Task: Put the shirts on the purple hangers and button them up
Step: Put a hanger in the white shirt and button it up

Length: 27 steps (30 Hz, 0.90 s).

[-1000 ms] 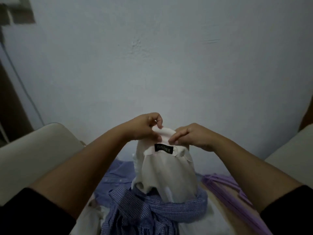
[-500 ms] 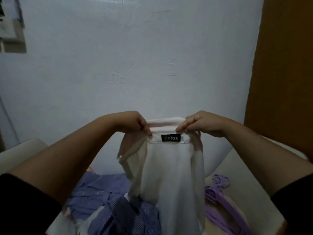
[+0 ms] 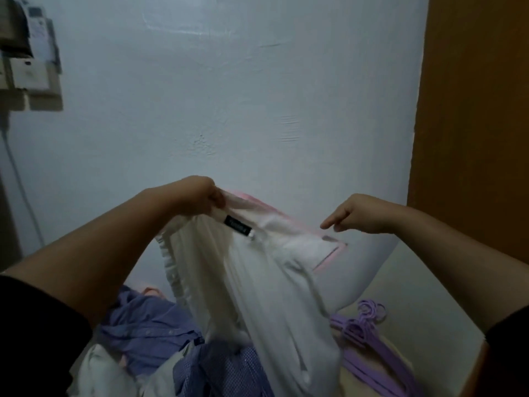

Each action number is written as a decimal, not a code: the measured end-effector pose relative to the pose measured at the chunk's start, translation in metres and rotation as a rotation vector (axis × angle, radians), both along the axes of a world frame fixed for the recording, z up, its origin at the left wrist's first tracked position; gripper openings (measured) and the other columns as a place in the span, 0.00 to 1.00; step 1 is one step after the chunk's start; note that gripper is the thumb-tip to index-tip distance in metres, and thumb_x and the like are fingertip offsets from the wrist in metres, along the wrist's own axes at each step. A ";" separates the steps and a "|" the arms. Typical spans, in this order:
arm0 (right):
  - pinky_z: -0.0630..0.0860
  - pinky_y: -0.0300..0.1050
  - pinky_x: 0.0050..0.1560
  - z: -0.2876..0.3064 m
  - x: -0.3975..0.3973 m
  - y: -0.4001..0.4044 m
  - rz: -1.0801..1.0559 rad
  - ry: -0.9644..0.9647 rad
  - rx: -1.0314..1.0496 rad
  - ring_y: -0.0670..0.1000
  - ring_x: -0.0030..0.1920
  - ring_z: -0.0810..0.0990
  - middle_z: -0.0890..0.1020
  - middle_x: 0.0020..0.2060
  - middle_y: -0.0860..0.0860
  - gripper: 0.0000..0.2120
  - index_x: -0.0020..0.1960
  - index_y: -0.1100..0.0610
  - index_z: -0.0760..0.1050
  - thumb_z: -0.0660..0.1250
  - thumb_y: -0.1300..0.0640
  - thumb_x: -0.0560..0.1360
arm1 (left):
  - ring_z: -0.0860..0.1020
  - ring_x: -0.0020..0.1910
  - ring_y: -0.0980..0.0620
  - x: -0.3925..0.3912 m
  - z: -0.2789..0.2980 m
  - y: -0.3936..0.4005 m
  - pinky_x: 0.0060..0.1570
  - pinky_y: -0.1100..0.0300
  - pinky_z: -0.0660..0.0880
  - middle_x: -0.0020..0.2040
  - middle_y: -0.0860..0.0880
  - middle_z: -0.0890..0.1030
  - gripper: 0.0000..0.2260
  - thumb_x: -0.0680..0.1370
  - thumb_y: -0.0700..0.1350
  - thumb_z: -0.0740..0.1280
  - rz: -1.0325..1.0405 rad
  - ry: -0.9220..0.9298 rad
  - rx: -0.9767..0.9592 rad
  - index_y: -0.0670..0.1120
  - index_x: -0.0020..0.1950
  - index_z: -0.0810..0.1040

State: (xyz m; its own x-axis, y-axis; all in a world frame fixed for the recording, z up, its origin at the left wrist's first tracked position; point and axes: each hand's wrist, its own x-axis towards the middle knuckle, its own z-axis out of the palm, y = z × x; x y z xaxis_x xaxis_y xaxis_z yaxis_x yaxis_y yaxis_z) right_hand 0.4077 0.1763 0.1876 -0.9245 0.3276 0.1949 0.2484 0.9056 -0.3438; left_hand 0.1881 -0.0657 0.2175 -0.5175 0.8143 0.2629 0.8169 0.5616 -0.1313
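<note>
Left hand (image 3: pixel 200 196) pinches white shirt (image 3: pixel 266 282) collar; right hand (image 3: pixel 360 214) loose, fingers relaxed, just off collar. Purple hangers (image 3: pixel 369 336) below right hand; blue shirts (image 3: pixel 148 333) below left.

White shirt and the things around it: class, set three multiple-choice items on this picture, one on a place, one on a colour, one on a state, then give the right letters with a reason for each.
1. Where do the hangers lie?
A. lower right of the white shirt
B. on the wall
C. in the left hand

2. What colour is the label at the collar?
A. red
B. black
C. yellow

3. How is the right hand?
A. gripping a hanger
B. fist on the collar
C. off the shirt, fingers extended

Answers: 1 A, they lie in a pile beside the hanging shirt. 2 B, a dark tag shows below the collar. 3 C, only the left hand grips the collar.
</note>
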 end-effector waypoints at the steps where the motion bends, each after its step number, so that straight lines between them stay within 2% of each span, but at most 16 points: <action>1: 0.70 0.31 0.38 0.001 0.003 0.004 -0.017 0.032 -0.046 0.41 0.36 0.76 0.83 0.55 0.51 0.13 0.52 0.47 0.82 0.67 0.63 0.75 | 0.72 0.48 0.53 -0.004 0.000 -0.006 0.43 0.66 0.64 0.58 0.49 0.77 0.18 0.75 0.38 0.68 0.028 -0.021 0.013 0.51 0.63 0.79; 2: 0.69 0.33 0.34 0.001 0.005 0.005 -0.020 0.066 -0.107 0.43 0.31 0.74 0.83 0.53 0.53 0.13 0.50 0.45 0.82 0.67 0.63 0.75 | 0.71 0.47 0.55 -0.005 -0.001 -0.011 0.41 0.67 0.65 0.56 0.50 0.77 0.18 0.75 0.38 0.68 0.039 -0.050 0.032 0.51 0.64 0.79; 3: 0.69 0.35 0.33 0.002 0.005 0.003 -0.005 0.092 -0.161 0.45 0.31 0.76 0.84 0.50 0.52 0.13 0.48 0.44 0.82 0.67 0.63 0.75 | 0.72 0.47 0.55 -0.005 -0.002 -0.014 0.40 0.68 0.66 0.54 0.51 0.77 0.18 0.74 0.38 0.69 0.034 -0.077 0.054 0.51 0.63 0.79; 6: 0.70 0.33 0.39 -0.001 -0.010 -0.021 0.142 0.104 -0.218 0.43 0.40 0.77 0.82 0.44 0.41 0.13 0.47 0.43 0.81 0.70 0.61 0.73 | 0.73 0.50 0.55 0.003 -0.002 -0.005 0.49 0.64 0.67 0.57 0.50 0.79 0.18 0.73 0.39 0.71 -0.037 -0.116 0.099 0.51 0.63 0.79; 7: 0.71 0.34 0.44 -0.004 -0.019 -0.031 0.200 0.100 -0.220 0.41 0.44 0.77 0.81 0.47 0.39 0.12 0.48 0.43 0.81 0.71 0.61 0.72 | 0.73 0.51 0.54 0.006 -0.002 0.000 0.51 0.63 0.67 0.58 0.50 0.79 0.19 0.73 0.40 0.71 -0.067 -0.119 0.094 0.51 0.63 0.79; 10: 0.68 0.40 0.63 -0.017 -0.047 -0.046 0.278 0.130 -0.222 0.45 0.63 0.72 0.70 0.66 0.42 0.13 0.53 0.45 0.81 0.73 0.57 0.71 | 0.72 0.52 0.55 0.020 0.003 0.017 0.51 0.64 0.65 0.59 0.52 0.76 0.24 0.74 0.39 0.70 -0.132 -0.112 0.031 0.54 0.68 0.74; 12: 0.68 0.35 0.62 -0.022 -0.057 -0.053 0.330 0.175 -0.255 0.45 0.67 0.68 0.65 0.69 0.38 0.14 0.55 0.48 0.81 0.73 0.58 0.70 | 0.71 0.52 0.55 0.029 0.008 0.025 0.50 0.65 0.64 0.57 0.54 0.74 0.28 0.74 0.37 0.68 -0.150 -0.106 0.002 0.56 0.71 0.70; 14: 0.69 0.25 0.53 -0.024 -0.062 -0.058 0.388 0.220 -0.339 0.43 0.63 0.71 0.66 0.63 0.32 0.15 0.55 0.50 0.81 0.74 0.61 0.70 | 0.71 0.52 0.56 0.037 0.013 0.030 0.48 0.67 0.64 0.57 0.54 0.74 0.29 0.74 0.37 0.67 -0.161 -0.109 0.000 0.57 0.72 0.68; 15: 0.70 0.24 0.51 -0.024 -0.064 -0.059 0.395 0.236 -0.354 0.42 0.60 0.72 0.67 0.61 0.31 0.15 0.55 0.52 0.82 0.74 0.62 0.69 | 0.71 0.52 0.57 0.039 0.016 0.032 0.47 0.68 0.63 0.57 0.54 0.74 0.29 0.74 0.37 0.67 -0.166 -0.109 -0.001 0.57 0.72 0.68; 17: 0.72 0.26 0.51 -0.022 -0.064 -0.056 0.378 0.241 -0.399 0.42 0.54 0.74 0.73 0.59 0.38 0.15 0.53 0.50 0.82 0.73 0.63 0.69 | 0.72 0.53 0.58 0.042 0.020 0.033 0.47 0.70 0.63 0.58 0.55 0.75 0.29 0.74 0.36 0.67 -0.180 -0.120 0.009 0.57 0.72 0.69; 19: 0.75 0.34 0.52 -0.020 -0.063 -0.051 0.348 0.217 -0.511 0.45 0.49 0.78 0.82 0.49 0.45 0.14 0.48 0.47 0.84 0.74 0.65 0.68 | 0.73 0.55 0.58 0.043 0.023 0.031 0.50 0.69 0.65 0.60 0.58 0.76 0.28 0.73 0.34 0.67 -0.194 -0.162 0.039 0.57 0.69 0.72; 21: 0.76 0.36 0.52 -0.019 -0.059 -0.045 0.323 0.164 -0.500 0.44 0.47 0.80 0.84 0.42 0.44 0.13 0.43 0.46 0.84 0.74 0.65 0.68 | 0.76 0.56 0.57 0.041 0.025 0.027 0.53 0.67 0.68 0.60 0.58 0.78 0.26 0.72 0.33 0.67 -0.201 -0.201 0.072 0.57 0.64 0.77; 23: 0.76 0.36 0.54 -0.020 -0.055 -0.039 0.303 0.091 -0.441 0.44 0.48 0.80 0.85 0.42 0.44 0.12 0.41 0.47 0.85 0.74 0.65 0.67 | 0.79 0.53 0.53 0.039 0.026 0.022 0.51 0.64 0.72 0.55 0.55 0.82 0.23 0.72 0.31 0.66 -0.188 -0.230 0.115 0.58 0.56 0.82; 24: 0.75 0.34 0.52 -0.022 -0.052 -0.037 0.297 0.063 -0.429 0.42 0.47 0.80 0.85 0.41 0.44 0.12 0.40 0.48 0.85 0.74 0.65 0.67 | 0.80 0.48 0.52 0.040 0.025 0.020 0.47 0.65 0.74 0.50 0.53 0.83 0.22 0.72 0.31 0.65 -0.174 -0.233 0.131 0.58 0.51 0.82; 26: 0.74 0.29 0.45 -0.023 -0.046 -0.032 0.281 0.032 -0.418 0.38 0.40 0.79 0.85 0.36 0.42 0.13 0.39 0.48 0.84 0.73 0.67 0.67 | 0.77 0.40 0.54 0.040 0.024 0.017 0.37 0.72 0.72 0.43 0.54 0.82 0.22 0.73 0.31 0.64 -0.142 -0.217 0.150 0.60 0.47 0.81; 27: 0.73 0.28 0.42 -0.022 -0.043 -0.030 0.268 0.030 -0.404 0.37 0.37 0.78 0.84 0.34 0.41 0.14 0.39 0.47 0.84 0.72 0.67 0.68 | 0.76 0.38 0.57 0.039 0.023 0.015 0.36 0.73 0.71 0.41 0.55 0.81 0.21 0.73 0.31 0.64 -0.129 -0.215 0.166 0.60 0.47 0.81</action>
